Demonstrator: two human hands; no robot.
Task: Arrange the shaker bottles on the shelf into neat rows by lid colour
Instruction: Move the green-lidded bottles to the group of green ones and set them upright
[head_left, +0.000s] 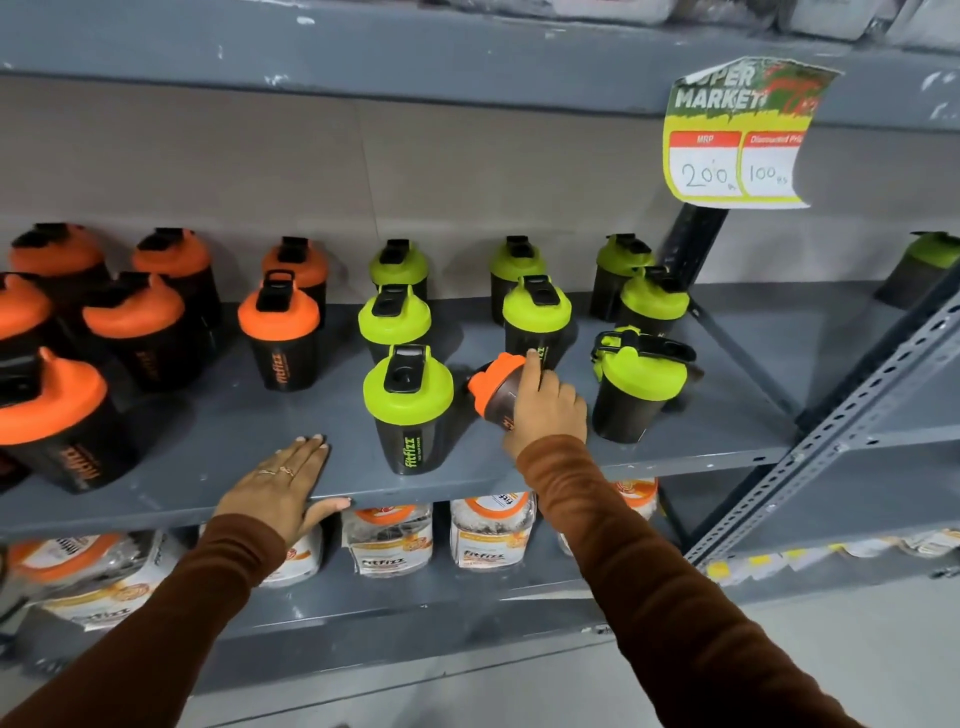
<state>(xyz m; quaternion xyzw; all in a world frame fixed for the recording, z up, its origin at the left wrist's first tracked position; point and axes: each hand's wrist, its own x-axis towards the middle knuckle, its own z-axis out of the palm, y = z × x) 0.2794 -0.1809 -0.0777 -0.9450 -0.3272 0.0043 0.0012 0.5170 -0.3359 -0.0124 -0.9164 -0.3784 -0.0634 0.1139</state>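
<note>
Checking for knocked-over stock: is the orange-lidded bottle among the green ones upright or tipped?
Tipped. The orange-lidded bottle leans with its lid pointing left, held in the right hand, between upright green-lidded bottles.

long rust-brown sleeves (649, 571) both arms; thin rings (278, 472) on left hand (283, 480).

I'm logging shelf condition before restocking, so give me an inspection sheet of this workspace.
Surface: grey metal shelf, paint scuffed, open patch at front middle.
Job's things: orange-lidded bottles grouped left, green-lidded bottles in columns right; one small orange-lidded bottle tilted among the green.
Clutter: nothing seen.
Grip: right hand shut on the small orange-lidded bottle; left hand open, flat on the shelf edge.
Cables: nothing seen.
Surroundings: price tag above; packaged jars below.
</note>
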